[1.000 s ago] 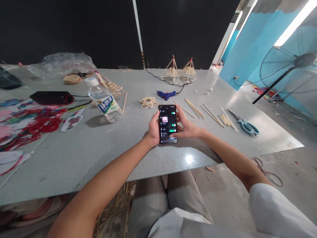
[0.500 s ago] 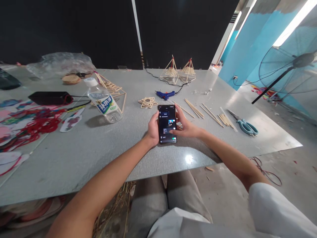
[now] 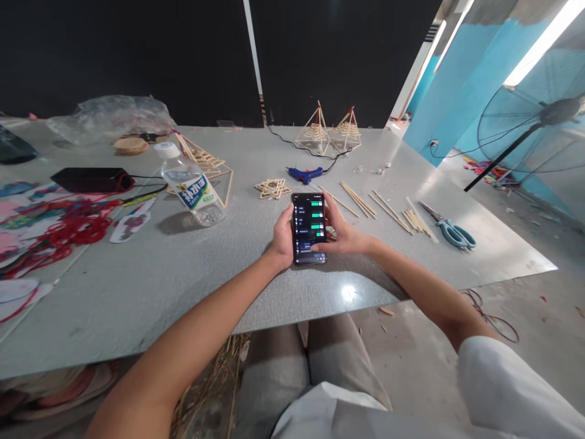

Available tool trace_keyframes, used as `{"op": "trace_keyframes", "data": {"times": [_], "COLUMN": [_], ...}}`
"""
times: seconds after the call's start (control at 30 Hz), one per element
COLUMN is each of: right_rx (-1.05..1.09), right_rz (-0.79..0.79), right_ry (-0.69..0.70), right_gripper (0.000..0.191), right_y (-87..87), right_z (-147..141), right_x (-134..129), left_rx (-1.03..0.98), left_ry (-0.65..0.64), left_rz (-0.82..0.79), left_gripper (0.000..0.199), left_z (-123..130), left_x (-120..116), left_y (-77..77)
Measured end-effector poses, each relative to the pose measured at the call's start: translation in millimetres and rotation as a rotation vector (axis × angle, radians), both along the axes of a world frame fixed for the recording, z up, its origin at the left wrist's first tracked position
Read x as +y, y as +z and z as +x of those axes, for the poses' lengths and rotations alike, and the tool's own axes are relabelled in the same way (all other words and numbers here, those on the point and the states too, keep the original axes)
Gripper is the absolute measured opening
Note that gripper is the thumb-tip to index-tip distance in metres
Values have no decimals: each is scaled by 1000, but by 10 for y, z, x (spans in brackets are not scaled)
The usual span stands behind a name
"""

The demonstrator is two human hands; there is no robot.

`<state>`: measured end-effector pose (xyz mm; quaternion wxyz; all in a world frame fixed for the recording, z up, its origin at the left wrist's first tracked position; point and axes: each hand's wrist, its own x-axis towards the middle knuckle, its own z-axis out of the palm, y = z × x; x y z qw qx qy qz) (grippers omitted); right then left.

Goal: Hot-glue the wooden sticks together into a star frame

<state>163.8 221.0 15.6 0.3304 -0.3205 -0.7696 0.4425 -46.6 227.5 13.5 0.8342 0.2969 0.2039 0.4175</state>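
A smartphone stands between my two hands over the front of the grey table, its dark screen lit with green and dark chat bubbles. My left hand grips its left edge. Around the right edge is my right hand, with the thumb lying across the lower screen and the fingers partly hidden behind. Just past the phone lie a small star-shaped stick frame and a blue glue gun with a black cord.
Loose wooden sticks and blue-handled scissors lie to the right. Two stick pyramids stand at the back. On the left are a clear bottle, a black box-like device and red yarn. A fan stands beyond.
The chat on the phone screen has scrolled to show several green bubbles in place of a picture. Both hands keep their hold on the phone, nearly still.
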Motion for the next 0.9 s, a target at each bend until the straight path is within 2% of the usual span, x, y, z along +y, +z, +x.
{"op": "trace_keyframes", "data": {"times": [0.13, 0.27, 0.43, 0.5, 0.83, 0.9], "right_rx": [21, 13, 17, 12, 10, 10], "right_rz": [36, 17, 48, 63, 0, -10], "right_ry": [-3, -1, -15, -6, -13, 4], "right_gripper": [130, 145, 123, 121, 134, 148], "right_y": [-23, -21, -19, -23, -6, 5], "right_z": [5, 8, 5, 7, 16, 13], "right_x": [28, 21, 30, 39, 2, -4], "left_rx": [26, 26, 32, 28, 1, -5], "left_ry": [19, 11, 27, 21, -14, -18], "left_rz": [-22, -20, -27, -24, -18, -18], "left_gripper": [76, 77, 75, 74, 74, 74], "left_z": [9, 8, -4, -11, -12, -5], "left_x": [-5, -10, 5, 11, 1, -5], "left_y": [24, 36, 8, -2, 8, 19]}}
